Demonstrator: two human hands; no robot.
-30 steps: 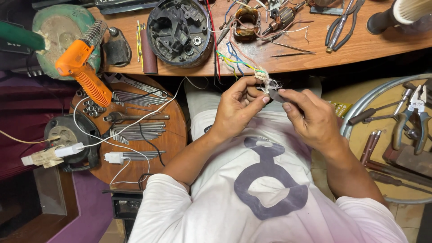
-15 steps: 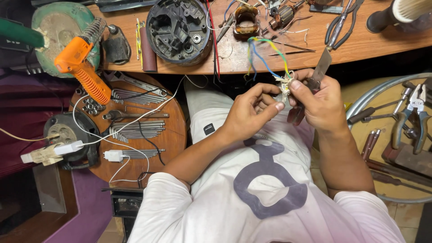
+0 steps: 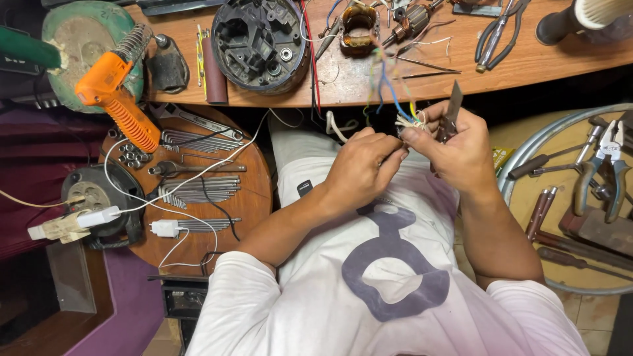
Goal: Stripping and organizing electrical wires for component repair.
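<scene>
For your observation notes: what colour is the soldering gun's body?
Orange soldering gun, clearest in the head view.

One head-worn view — looking steeply down, close over the lap and the workbench [image 3: 527, 62] edge.

I sit in a small repair workshop for electric tools and motors. At twelve o'clock from me is a worn wooden bench [image 3: 527, 62], and on it lie an opened black motor housing [image 3: 262, 41], a copper-wound stator [image 3: 359, 25], a small armature [image 3: 414, 18], loose wires and a pair of pliers [image 3: 496, 29]. At ten o'clock an orange soldering gun [image 3: 119, 99] rests in its spring stand. At nine o'clock a round wooden stool top [image 3: 244, 198] carries rows of hex keys [image 3: 198, 191], sockets and a white charger. At three o'clock a round metal tray [image 3: 527, 148] holds screwdrivers and green-handled pliers [image 3: 603, 175].
</scene>
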